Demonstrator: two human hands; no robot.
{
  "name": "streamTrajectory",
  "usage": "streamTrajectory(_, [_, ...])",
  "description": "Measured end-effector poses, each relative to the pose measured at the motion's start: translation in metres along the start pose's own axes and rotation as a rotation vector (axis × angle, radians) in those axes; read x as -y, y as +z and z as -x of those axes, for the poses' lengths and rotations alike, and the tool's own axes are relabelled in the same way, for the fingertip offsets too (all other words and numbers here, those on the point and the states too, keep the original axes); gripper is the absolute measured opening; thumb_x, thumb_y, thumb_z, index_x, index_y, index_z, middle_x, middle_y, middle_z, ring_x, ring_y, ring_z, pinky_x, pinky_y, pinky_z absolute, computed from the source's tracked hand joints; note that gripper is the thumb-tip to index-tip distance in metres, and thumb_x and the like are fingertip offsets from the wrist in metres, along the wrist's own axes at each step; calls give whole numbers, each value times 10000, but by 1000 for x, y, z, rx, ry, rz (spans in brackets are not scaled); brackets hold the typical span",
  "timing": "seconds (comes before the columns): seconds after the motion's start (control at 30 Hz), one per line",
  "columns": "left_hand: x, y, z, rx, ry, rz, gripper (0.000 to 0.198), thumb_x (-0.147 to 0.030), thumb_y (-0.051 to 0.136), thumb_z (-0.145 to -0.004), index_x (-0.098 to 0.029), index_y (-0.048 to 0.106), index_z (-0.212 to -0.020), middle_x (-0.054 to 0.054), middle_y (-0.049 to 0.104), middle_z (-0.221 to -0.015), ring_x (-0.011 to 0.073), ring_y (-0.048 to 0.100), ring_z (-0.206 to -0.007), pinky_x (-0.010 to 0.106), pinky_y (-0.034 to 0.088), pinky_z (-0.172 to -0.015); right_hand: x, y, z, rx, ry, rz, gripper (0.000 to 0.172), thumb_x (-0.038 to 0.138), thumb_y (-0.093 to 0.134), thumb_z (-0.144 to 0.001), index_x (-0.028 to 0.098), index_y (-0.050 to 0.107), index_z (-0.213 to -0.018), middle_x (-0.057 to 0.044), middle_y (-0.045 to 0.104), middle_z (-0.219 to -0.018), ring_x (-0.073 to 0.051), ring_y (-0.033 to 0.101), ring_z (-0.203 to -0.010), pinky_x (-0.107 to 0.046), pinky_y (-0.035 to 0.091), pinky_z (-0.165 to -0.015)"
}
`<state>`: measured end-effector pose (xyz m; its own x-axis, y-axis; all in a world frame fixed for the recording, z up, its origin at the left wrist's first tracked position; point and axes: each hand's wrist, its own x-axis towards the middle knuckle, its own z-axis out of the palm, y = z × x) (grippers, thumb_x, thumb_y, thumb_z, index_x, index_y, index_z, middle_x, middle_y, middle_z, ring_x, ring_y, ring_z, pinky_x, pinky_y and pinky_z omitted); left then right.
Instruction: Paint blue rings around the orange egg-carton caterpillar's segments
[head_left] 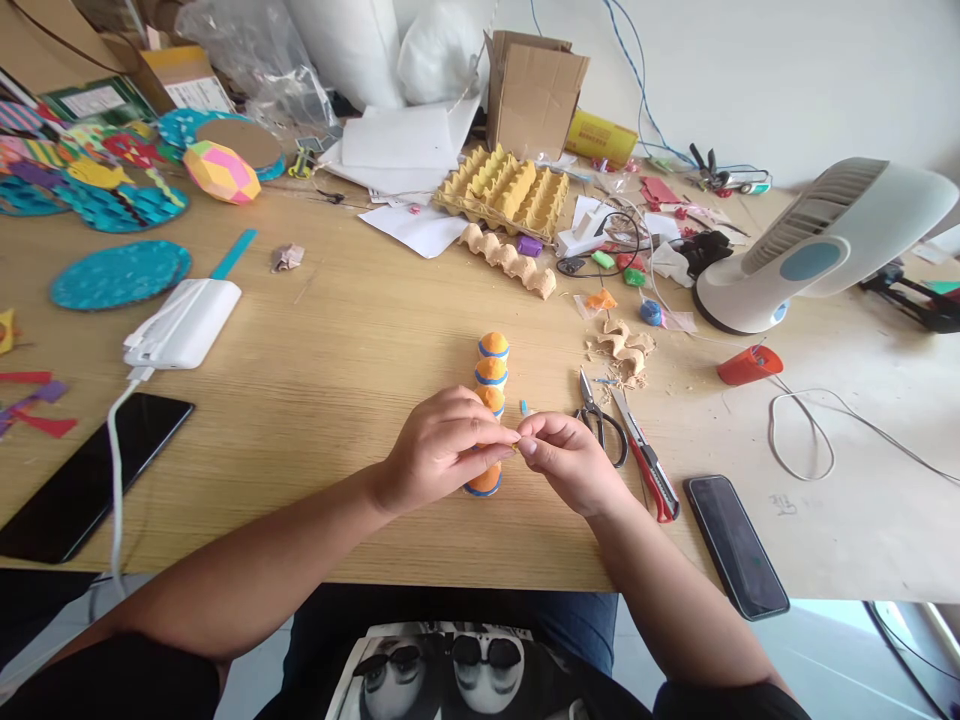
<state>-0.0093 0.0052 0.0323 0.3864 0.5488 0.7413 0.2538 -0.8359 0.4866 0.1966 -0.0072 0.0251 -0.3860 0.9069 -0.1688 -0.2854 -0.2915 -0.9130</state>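
Note:
A strip of egg-carton bumps [492, 372], orange with blue bands, lies on the table, pointing away from me. Over its near half, my left hand [444, 442] is closed in a pinch, hiding some of the bumps. My right hand [568, 458] also pinches, its fingertips meeting those of the left. A tiny yellowish bit may sit between the fingertips, too small to name. Just beyond my right hand is a small blue scrap [523, 407]. To the right lie scissors [592, 405] and a red utility knife [651, 465].
A phone [736, 545] lies at right, with a white fan [806, 250] behind it. Farther back are yellow egg trays [506, 190], a bare carton strip [506, 260] and clay lumps. On the left are a power bank [184, 325], a black tablet-like device [94, 475] and a blue oval [120, 275].

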Motion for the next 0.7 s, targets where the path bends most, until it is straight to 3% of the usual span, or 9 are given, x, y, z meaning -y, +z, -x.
streamTrajectory(0.5, [-2, -2, 7, -34, 97, -321, 156, -219, 819, -865, -218, 735, -998, -15, 803, -871, 172, 667, -793, 317, 525, -741, 0, 5, 0, -35, 56, -2, 365, 494, 892, -719, 189, 697, -771, 64, 493, -595, -79, 311, -555, -262, 226, -539])
streamTrajectory(0.7, [-1, -2, 7, -33, 100, -337, 121, -219, 793, -888, -236, 736, -993, -21, 808, -871, 169, 685, -785, 317, 523, -748, 0, 7, 0, -47, 72, -52, 362, 475, 911, -703, 191, 693, -761, 70, 487, -584, -73, 300, -536, -258, 195, -521])
